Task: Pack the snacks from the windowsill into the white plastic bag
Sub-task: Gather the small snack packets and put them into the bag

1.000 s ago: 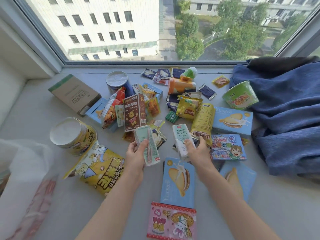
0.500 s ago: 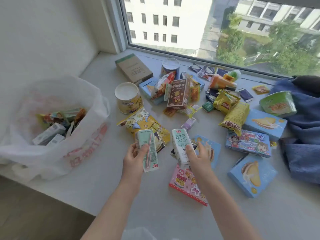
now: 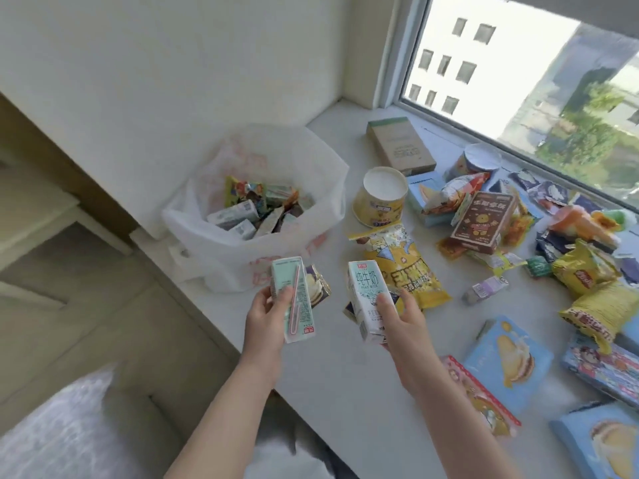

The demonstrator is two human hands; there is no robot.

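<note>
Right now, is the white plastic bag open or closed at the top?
Open. The white plastic bag has its mouth spread wide, and milk cartons and snack packets lie visible inside it.

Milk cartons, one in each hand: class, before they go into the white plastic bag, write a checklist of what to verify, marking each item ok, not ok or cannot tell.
1. Left hand grips its milk carton, which shows the straw side: ok.
2. Right hand grips its own milk carton, printed front up: ok.
3. White plastic bag mouth stands open, facing up: ok.
4. Room left in the bag above the snacks already inside: ok.
5. Path from hands to bag free of other items: ok.
6. Small wrapper behind the left carton is held securely: cannot tell.
</note>
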